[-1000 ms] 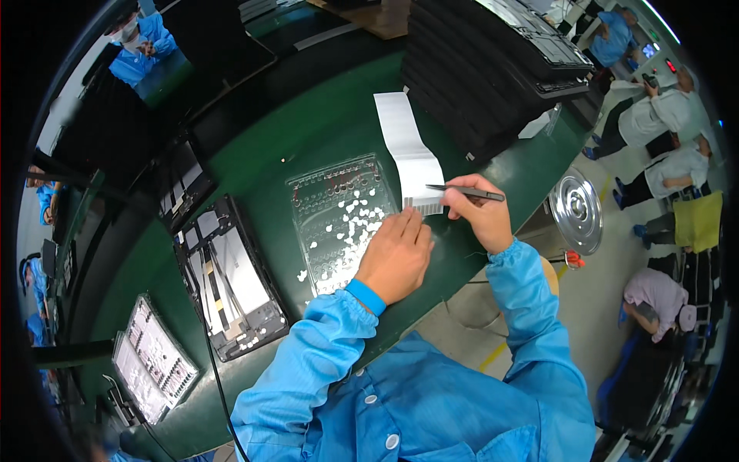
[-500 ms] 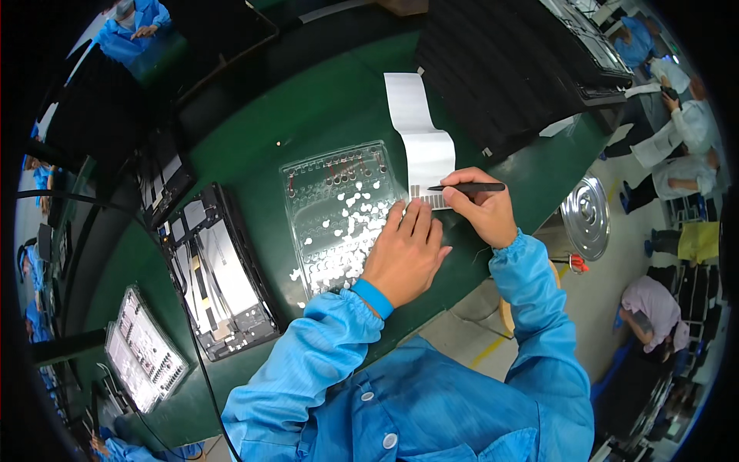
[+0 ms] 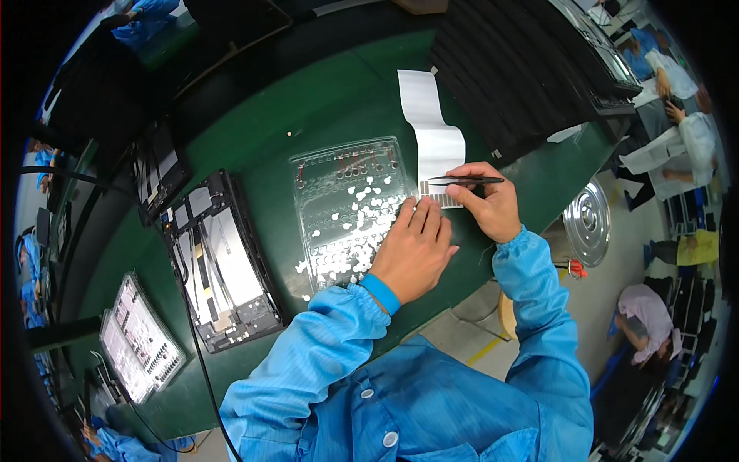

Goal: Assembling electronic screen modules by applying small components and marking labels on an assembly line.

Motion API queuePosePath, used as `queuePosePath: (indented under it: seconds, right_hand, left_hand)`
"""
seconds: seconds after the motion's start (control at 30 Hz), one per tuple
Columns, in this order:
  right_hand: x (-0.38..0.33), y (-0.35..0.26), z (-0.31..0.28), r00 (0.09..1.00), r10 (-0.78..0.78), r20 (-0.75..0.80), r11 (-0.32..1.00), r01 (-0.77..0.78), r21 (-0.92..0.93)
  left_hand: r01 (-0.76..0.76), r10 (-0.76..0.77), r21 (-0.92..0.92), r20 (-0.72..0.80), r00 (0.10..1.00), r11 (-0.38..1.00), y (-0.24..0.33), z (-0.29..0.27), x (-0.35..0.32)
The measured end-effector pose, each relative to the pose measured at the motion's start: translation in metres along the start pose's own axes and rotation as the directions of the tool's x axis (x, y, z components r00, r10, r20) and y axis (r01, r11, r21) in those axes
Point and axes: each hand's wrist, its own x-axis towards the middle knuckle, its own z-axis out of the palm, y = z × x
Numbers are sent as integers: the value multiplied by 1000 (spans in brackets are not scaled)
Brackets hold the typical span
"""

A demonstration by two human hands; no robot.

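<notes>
I see my right hand [image 3: 486, 206] pinching black tweezers [image 3: 465, 181] over the white label strip [image 3: 436, 146]; left hand [image 3: 416, 248] lies flat, fingers together, on the clear tray [image 3: 350, 208], seemingly half filled

A dark green tabletop [image 3: 308, 100] fills the frame's centre; grey floor [image 3: 593, 300] with seated co-workers [image 3: 677, 146] lies at right.
</notes>
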Motion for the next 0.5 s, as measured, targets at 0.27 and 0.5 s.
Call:
queuePosePath:
  seconds: [0.27, 0.5]
  right_hand:
    - [7, 0, 0, 996, 85, 23, 996, -85, -9]
    - [16, 2, -4, 996, 63, 61, 997, -60, -52]
  left_hand:
    - [2, -2, 16, -8, 1000, 1000, 0, 2, 0]
    - [-5, 6, 12, -14, 1000, 1000, 1, 4, 2]
